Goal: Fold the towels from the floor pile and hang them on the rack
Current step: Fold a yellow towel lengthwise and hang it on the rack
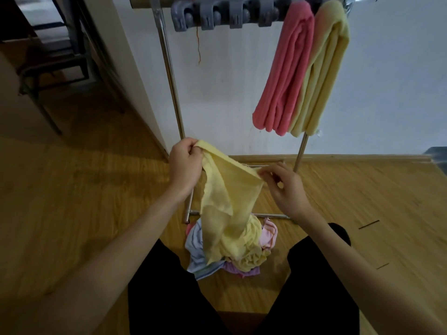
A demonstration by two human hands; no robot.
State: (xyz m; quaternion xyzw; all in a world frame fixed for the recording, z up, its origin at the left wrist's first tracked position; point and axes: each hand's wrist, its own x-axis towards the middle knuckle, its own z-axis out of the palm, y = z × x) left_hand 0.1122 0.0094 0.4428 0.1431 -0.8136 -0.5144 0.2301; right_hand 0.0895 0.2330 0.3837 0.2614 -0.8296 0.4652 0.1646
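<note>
A pale yellow towel (225, 189) hangs between my hands, its lower end trailing into the floor pile (208, 257) of striped, pink and purple towels between my legs. My left hand (185, 163) grips one upper corner of it. My right hand (281, 184) pinches the top edge further right. On the metal rack (169, 76) against the white wall, a folded pink towel (283, 76) and a folded yellow towel (321, 78) hang side by side at the right end.
A grey clip hanger (217, 15) hangs on the rack's top bar, left of the towels. The rack's base bars (271, 215) lie on the wooden floor just beyond the pile. A dark metal chair frame (48, 76) stands at far left.
</note>
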